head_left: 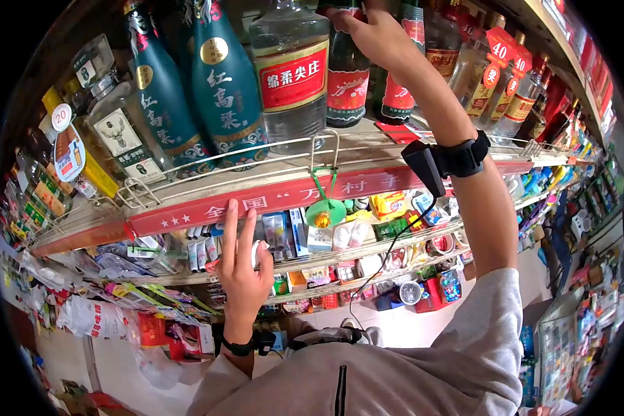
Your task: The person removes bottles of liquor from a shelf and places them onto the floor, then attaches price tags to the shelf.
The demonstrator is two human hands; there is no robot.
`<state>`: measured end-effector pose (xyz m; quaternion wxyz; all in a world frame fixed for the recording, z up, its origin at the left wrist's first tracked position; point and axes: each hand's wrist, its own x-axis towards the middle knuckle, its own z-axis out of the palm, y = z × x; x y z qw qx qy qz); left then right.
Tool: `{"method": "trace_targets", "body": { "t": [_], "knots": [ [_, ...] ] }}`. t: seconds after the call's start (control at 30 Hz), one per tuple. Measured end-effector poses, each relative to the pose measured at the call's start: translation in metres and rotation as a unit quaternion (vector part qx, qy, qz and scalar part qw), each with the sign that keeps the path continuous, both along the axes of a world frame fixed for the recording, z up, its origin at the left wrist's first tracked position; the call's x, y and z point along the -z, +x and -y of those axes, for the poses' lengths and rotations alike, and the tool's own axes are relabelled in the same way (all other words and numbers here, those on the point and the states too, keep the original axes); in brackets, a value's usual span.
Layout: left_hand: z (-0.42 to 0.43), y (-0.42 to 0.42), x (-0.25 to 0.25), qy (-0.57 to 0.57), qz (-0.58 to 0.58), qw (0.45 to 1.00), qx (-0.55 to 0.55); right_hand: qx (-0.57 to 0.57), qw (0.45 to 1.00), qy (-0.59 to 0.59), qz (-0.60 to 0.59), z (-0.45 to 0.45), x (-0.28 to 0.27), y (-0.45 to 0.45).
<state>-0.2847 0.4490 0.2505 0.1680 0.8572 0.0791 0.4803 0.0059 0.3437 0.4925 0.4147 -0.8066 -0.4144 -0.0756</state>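
At the top edge, my right hand [376,28] is closed around the upper part of a dark glass bottle [347,90] with a red label. The bottle stands on the upper shelf, and its neck is partly hidden by my fingers. A similar red-labelled bottle [397,97] is just to its right. Lower down, my left hand [246,277] has two fingers stretched up against the red shelf strip [284,199]. Something white [256,254] shows by its thumb; I cannot tell whether the hand holds it.
Left of my right hand stand a clear bottle [292,118] and teal bottles [225,90]. Wire rails [270,158] run along the shelf front, with a green tag [326,213] hanging there. Small packaged goods fill the lower shelves. A black cable [388,249] hangs from my right wrist device [447,159].
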Motion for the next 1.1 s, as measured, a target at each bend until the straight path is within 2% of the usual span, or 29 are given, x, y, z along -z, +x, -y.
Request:
{"method": "trace_targets", "body": {
  "t": [0.07, 0.1, 0.17, 0.2, 0.27, 0.33, 0.4, 0.43, 0.47, 0.53, 0.67, 0.73, 0.87, 0.97, 1.03, 1.1],
  "knots": [
    [-0.001, 0.0, 0.001, 0.003, 0.004, 1.0, 0.002, -0.083, 0.981, 0.161, 0.071, -0.011, 0.017, 0.023],
    [-0.001, 0.0, 0.002, -0.008, -0.003, 1.0, 0.002, -0.086, 0.981, 0.159, 0.072, -0.011, 0.014, 0.021],
    [0.0, -0.001, 0.005, -0.021, -0.009, 1.0, -0.004, 0.035, 0.984, 0.157, -0.081, -0.011, 0.006, 0.019],
    [0.0, 0.0, 0.005, -0.02, -0.009, 1.0, -0.003, 0.03, 0.984, 0.156, -0.081, -0.012, 0.003, 0.024],
    [0.001, -0.001, 0.005, -0.019, -0.009, 1.0, -0.006, 0.096, 0.989, 0.1, -0.06, -0.015, -0.004, 0.035],
    [0.001, -0.002, 0.003, -0.007, -0.01, 1.0, -0.009, 0.108, 0.986, 0.124, -0.042, -0.02, -0.005, 0.029],
    [0.0, -0.001, 0.003, 0.0, -0.006, 1.0, -0.013, -0.047, 0.935, 0.351, 0.028, -0.029, 0.003, 0.023],
    [0.0, -0.001, 0.004, 0.0, -0.005, 1.0, -0.01, -0.098, 0.928, 0.359, 0.024, -0.038, -0.004, 0.038],
    [0.0, -0.001, 0.004, 0.0, -0.004, 1.0, -0.005, -0.099, 0.928, 0.359, 0.025, -0.04, -0.004, 0.052],
    [0.003, -0.002, 0.002, -0.015, -0.003, 1.0, 0.0, -0.111, 0.919, 0.35, -0.143, -0.038, -0.01, 0.033],
    [0.003, -0.003, -0.001, -0.004, -0.006, 1.0, -0.006, -0.112, 0.912, 0.358, -0.166, -0.03, -0.011, 0.016],
    [0.003, -0.003, -0.001, -0.006, -0.007, 1.0, -0.004, -0.153, 0.905, 0.35, -0.187, -0.022, -0.014, 0.002],
    [0.004, -0.002, 0.0, -0.018, -0.006, 1.0, 0.0, -0.139, 0.925, 0.315, -0.16, 0.0, -0.017, -0.021],
    [0.003, -0.002, 0.001, -0.022, -0.006, 1.0, 0.003, -0.079, 0.927, 0.333, -0.154, 0.001, -0.014, -0.015],
    [0.003, -0.003, 0.001, -0.024, -0.01, 1.0, 0.004, 0.021, 0.919, 0.377, -0.108, 0.005, -0.016, -0.032],
    [0.004, -0.003, 0.0, -0.03, -0.002, 1.0, 0.007, -0.001, 0.915, 0.399, -0.067, 0.008, -0.012, -0.039]
  ]
}}
